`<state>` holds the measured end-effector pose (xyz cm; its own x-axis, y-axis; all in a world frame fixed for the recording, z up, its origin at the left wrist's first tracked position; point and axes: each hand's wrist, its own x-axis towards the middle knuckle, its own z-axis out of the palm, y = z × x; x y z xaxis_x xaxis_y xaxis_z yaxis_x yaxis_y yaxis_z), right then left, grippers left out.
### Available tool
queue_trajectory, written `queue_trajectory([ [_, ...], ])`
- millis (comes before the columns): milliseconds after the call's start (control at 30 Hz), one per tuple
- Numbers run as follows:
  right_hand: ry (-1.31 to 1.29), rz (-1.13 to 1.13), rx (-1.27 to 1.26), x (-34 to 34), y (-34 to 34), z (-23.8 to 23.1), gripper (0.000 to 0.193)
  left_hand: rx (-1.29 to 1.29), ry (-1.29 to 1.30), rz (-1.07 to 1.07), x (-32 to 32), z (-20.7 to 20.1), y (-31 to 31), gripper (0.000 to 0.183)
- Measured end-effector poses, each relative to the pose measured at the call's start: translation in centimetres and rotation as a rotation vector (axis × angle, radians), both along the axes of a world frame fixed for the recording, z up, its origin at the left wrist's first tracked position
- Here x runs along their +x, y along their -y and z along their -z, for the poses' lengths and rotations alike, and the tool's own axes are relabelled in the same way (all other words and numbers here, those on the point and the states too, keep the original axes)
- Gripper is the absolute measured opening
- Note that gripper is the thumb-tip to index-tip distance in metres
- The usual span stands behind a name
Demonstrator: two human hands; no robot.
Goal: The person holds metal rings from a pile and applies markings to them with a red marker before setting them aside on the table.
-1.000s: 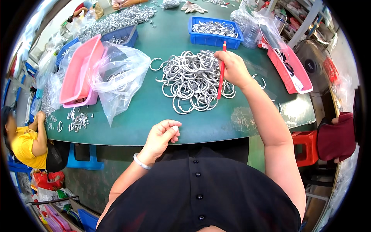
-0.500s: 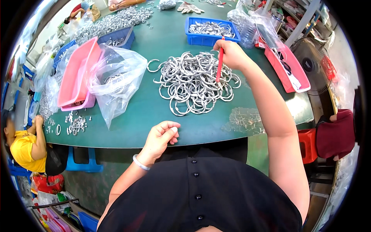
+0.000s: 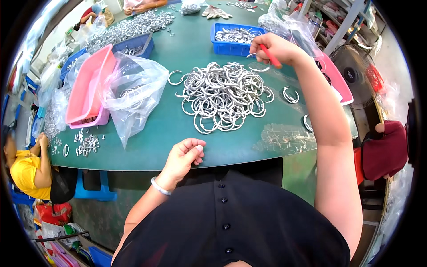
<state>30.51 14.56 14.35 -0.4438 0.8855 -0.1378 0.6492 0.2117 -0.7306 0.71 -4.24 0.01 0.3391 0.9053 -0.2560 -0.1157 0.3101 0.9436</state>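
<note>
A heap of silvery curved metal rings (image 3: pixel 222 95) lies on the green table in front of me. Beyond its right side, my right hand (image 3: pixel 275 48) is closed around a slim red stick (image 3: pixel 270 57), which now points down to the right. A curved metal piece (image 3: pixel 260 69) shows just below that hand; whether the fingers touch it I cannot tell. My left hand (image 3: pixel 186 153) hovers at the near table edge, fingers curled and thumb against them, with nothing visible in it. Right of the heap lie a loose ring (image 3: pixel 291 95) and another ring (image 3: pixel 307 123), partly behind my forearm.
A blue bin (image 3: pixel 238 34) of metal pieces stands behind the heap. To the left are a clear plastic bag (image 3: pixel 133 95) and pink trays (image 3: pixel 91 89). A pink basket (image 3: pixel 338 82) and a fan (image 3: pixel 353 73) are at the right. A person in yellow (image 3: pixel 31 173) sits far left.
My right hand has moved slightly right and toward me, and the red stick has swung from the heap to point right. Loose rings right of the heap have come into view. My left hand stays put.
</note>
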Motion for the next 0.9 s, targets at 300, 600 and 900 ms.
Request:
queue_trajectory([
  [300,-1.021,0.245,0.007,-6.7,11.9,6.5,0.020,0.164,0.224,-0.009,2.9,-3.4,-0.9,0.031],
  [600,-1.248,0.285,-0.153,-9.0,16.2,9.9,0.023,0.043,0.280,-0.044,2.6,-3.6,-1.3,0.022],
  [900,-0.299,-0.034,1.038,-10.5,16.7,9.8,0.023,0.176,0.270,-0.134,3.9,-3.2,-0.8,0.019],
])
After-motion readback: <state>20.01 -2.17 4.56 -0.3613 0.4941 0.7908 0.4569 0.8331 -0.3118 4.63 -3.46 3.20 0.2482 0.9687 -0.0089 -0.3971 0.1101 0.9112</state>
